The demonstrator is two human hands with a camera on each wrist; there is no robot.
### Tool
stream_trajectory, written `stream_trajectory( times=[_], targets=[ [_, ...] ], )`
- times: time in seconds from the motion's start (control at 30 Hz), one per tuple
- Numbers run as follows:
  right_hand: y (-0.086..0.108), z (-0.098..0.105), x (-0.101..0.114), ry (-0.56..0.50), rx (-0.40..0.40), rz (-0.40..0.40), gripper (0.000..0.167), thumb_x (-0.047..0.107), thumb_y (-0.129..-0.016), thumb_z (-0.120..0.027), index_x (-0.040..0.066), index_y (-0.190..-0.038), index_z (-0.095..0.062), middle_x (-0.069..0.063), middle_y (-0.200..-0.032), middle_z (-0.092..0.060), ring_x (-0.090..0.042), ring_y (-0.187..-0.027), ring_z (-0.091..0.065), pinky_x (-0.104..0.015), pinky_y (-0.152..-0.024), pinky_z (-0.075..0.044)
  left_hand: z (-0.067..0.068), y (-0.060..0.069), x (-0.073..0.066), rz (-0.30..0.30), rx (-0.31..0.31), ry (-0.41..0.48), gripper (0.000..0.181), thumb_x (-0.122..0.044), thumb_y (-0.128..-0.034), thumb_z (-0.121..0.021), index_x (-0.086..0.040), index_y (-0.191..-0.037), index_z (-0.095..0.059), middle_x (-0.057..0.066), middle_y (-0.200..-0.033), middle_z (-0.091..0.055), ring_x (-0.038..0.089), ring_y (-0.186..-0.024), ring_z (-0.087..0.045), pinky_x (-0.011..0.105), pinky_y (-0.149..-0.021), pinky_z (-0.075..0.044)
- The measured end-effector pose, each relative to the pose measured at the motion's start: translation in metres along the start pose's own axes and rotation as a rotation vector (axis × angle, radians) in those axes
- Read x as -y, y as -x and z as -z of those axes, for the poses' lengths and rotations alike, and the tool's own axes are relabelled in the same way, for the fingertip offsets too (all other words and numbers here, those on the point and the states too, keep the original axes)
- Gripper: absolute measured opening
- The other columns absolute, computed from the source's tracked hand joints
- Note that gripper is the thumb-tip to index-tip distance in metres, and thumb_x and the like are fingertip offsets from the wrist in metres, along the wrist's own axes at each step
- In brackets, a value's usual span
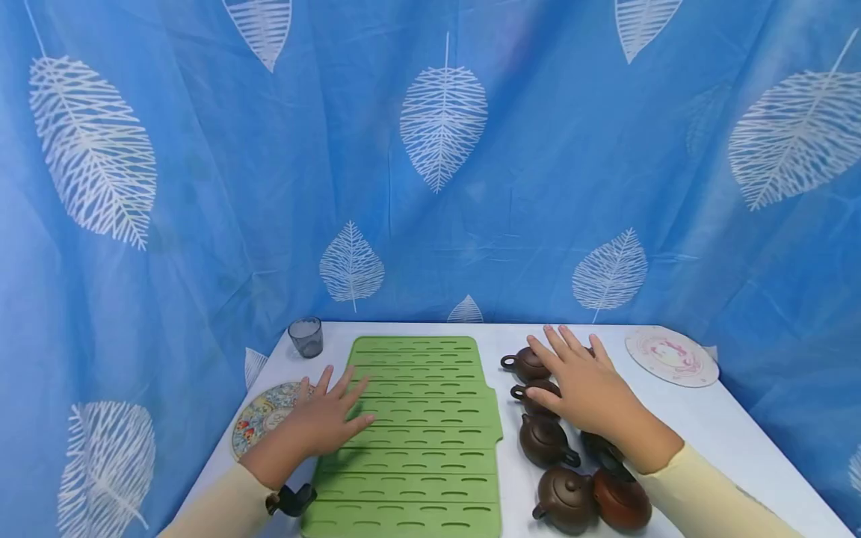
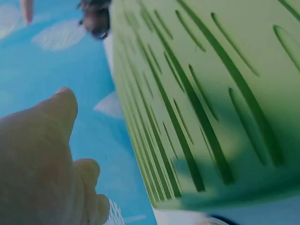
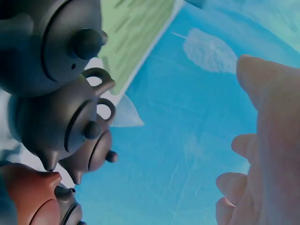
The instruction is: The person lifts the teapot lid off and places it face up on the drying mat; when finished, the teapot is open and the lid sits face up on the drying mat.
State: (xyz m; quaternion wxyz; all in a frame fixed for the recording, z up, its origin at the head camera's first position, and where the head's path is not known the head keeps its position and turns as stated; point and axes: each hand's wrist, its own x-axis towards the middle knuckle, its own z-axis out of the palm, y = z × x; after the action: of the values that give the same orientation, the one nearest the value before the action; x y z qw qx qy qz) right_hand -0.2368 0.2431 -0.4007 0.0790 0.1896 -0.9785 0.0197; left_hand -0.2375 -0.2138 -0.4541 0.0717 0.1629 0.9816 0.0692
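My left hand (image 1: 321, 422) hovers with fingers spread over the left edge of a green slotted mat (image 1: 430, 456), holding nothing. In the left wrist view, its thumb and fingertips stand apart from the mat. Over a group of small teapots, my right hand (image 1: 592, 390) is likewise spread and holds nothing. Several of these are dark brown, such as the front one (image 1: 567, 502); beside it stands a reddish-brown teapot (image 1: 622, 504). The right hand and sleeve partly hide the teapots behind. From the right wrist, dark teapots (image 3: 56, 117) with lids, spouts and loop handles appear left of the hand.
A grey glass cup (image 1: 306, 338) stands at the table's back left corner. Below it lies a round, colourfully patterned plate (image 1: 262, 411), partly behind the left hand. A pale disc with pink figures (image 1: 673, 357) lies back right. Blue leaf-print cloth (image 1: 444, 224) surrounds the white table.
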Motion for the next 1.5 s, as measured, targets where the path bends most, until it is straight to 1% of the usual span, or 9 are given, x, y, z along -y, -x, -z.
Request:
stream_trajectory(
  times=[0.13,0.3,0.4,0.73,0.97,1.13,1.27,1.4,1.5],
  targets=[
    [0.009,0.005,-0.007,-0.100,-0.015,-0.027,0.100,0.086,-0.095,-0.038,0.019,-0.168,-0.028,-0.020,-0.173,-0.023,-0.045,-0.161,-0.018,-0.080,-0.131,-0.014,-0.003,0.012,0.011,0.049,0.048,0.191,0.086,-0.070,-0.1045,-0.044,-0.019,-0.170,-0.021,0.022,-0.175,-0.009,0.057,-0.158,0.001,0.090,-0.124,0.004],
    [0.027,0.005,-0.008,-0.210,-0.061,-0.068,0.092,0.076,-0.098,-0.051,0.016,-0.166,-0.034,-0.020,-0.169,-0.034,-0.048,-0.154,-0.032,-0.081,-0.124,-0.033,0.000,0.021,0.014,0.062,0.068,0.419,0.082,-0.058,-0.1086,-0.048,-0.012,-0.170,-0.017,0.027,-0.174,-0.003,0.060,-0.155,0.009,0.094,-0.119,0.004],
    [0.039,0.003,-0.005,-0.266,-0.083,-0.097,0.088,0.071,-0.098,-0.057,0.017,-0.165,-0.035,-0.018,-0.166,-0.040,-0.049,-0.150,-0.039,-0.084,-0.118,-0.039,-0.001,0.024,0.015,0.071,0.043,0.487,0.083,-0.057,-0.1083,-0.050,-0.013,-0.170,-0.017,0.028,-0.174,-0.002,0.059,-0.156,0.007,0.093,-0.121,0.004],
    [0.066,-0.010,0.003,-0.398,-0.024,-0.208,0.086,0.069,-0.097,-0.063,0.012,-0.159,-0.045,-0.025,-0.157,-0.049,-0.053,-0.142,-0.045,-0.088,-0.108,-0.045,-0.016,0.051,0.026,0.146,-0.013,0.682,0.082,-0.049,-0.1036,-0.064,-0.007,-0.166,-0.030,0.031,-0.169,-0.022,0.059,-0.155,-0.016,0.081,-0.126,-0.029],
    [0.081,-0.023,0.001,-0.450,0.020,-0.273,0.081,0.062,-0.099,-0.064,0.006,-0.156,-0.047,-0.024,-0.152,-0.054,-0.054,-0.140,-0.048,-0.085,-0.104,-0.051,-0.033,0.063,0.032,0.085,-0.006,0.811,0.077,-0.039,-0.1024,-0.070,-0.006,-0.163,-0.035,0.030,-0.167,-0.027,0.061,-0.153,-0.018,0.082,-0.123,-0.033],
    [0.091,-0.035,0.002,-0.556,0.095,-0.372,0.080,0.059,-0.099,-0.066,0.005,-0.156,-0.045,-0.020,-0.146,-0.059,-0.043,-0.127,-0.060,-0.068,-0.101,-0.063,-0.045,0.070,0.034,0.024,0.052,0.852,0.082,-0.036,-0.1005,-0.073,-0.004,-0.164,-0.031,0.031,-0.169,-0.023,0.063,-0.153,-0.013,0.083,-0.123,-0.031],
    [0.097,-0.045,0.010,-0.607,0.110,-0.421,0.078,0.052,-0.095,-0.075,0.004,-0.152,-0.050,-0.015,-0.137,-0.066,-0.026,-0.112,-0.067,-0.046,-0.086,-0.071,-0.055,0.073,0.037,0.022,0.062,0.813,0.086,-0.039,-0.0964,-0.077,-0.004,-0.163,-0.035,0.030,-0.169,-0.023,0.064,-0.152,-0.014,0.087,-0.122,-0.025],
    [0.096,-0.053,0.020,-0.570,0.126,-0.446,0.078,0.049,-0.087,-0.084,0.003,-0.145,-0.058,-0.010,-0.127,-0.069,-0.017,-0.097,-0.063,-0.028,-0.070,-0.066,-0.061,0.076,0.040,0.001,0.037,0.739,0.092,-0.042,-0.0908,-0.083,-0.004,-0.162,-0.038,0.030,-0.169,-0.024,0.065,-0.151,-0.018,0.092,-0.121,-0.006],
    [0.097,-0.057,0.022,-0.532,0.137,-0.469,0.076,0.047,-0.083,-0.088,0.004,-0.140,-0.063,-0.004,-0.120,-0.068,-0.013,-0.090,-0.058,-0.024,-0.067,-0.060,-0.067,0.077,0.044,0.010,0.025,0.715,0.102,-0.045,-0.0828,-0.088,-0.005,-0.162,-0.038,0.029,-0.168,-0.027,0.064,-0.150,-0.022,0.092,-0.120,0.002]
  ],
)
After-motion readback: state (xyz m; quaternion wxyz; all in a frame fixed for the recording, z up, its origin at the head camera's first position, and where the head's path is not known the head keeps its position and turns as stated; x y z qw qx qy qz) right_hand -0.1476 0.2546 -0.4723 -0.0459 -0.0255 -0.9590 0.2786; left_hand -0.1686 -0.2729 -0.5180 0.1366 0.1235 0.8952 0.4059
